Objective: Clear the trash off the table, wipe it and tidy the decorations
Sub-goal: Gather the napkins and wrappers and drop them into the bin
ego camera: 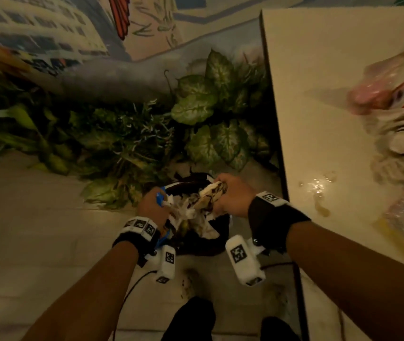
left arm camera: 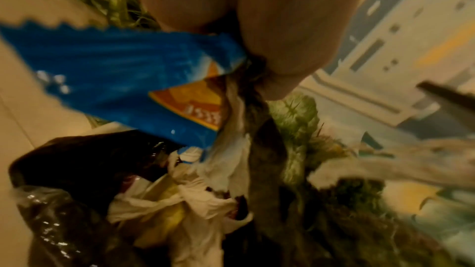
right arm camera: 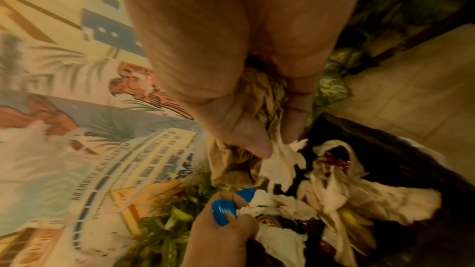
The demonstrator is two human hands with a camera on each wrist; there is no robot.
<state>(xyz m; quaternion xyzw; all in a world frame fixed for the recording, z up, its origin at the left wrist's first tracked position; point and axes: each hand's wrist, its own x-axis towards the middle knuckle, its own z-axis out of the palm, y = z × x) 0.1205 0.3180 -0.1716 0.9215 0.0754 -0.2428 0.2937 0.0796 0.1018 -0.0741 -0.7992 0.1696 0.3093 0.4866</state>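
Note:
Both hands hover over a black trash bag (ego camera: 219, 242) on the floor beside the table (ego camera: 319, 82). My left hand (ego camera: 153, 205) grips a blue snack wrapper (ego camera: 159, 196) together with white tissue; the left wrist view shows that blue snack wrapper (left arm camera: 115, 80) pinched under the left hand (left arm camera: 257, 27). My right hand (ego camera: 230, 193) clutches a crumpled, stained tissue wad (ego camera: 212, 195), seen bunched between the fingers (right arm camera: 295, 113) as the tissue wad (right arm camera: 259, 92). Crumpled white tissues (right arm camera: 347, 196) lie in the trash bag (right arm camera: 385, 149).
On the table at right lie a pink item (ego camera: 368, 94), crumpled wrappers (ego camera: 397, 143) and a wet yellowish spill (ego camera: 319, 193). Leafy plants (ego camera: 208, 107) stand behind the bag against a painted wall (ego camera: 48, 33). My feet (ego camera: 191, 321) are just below the bag.

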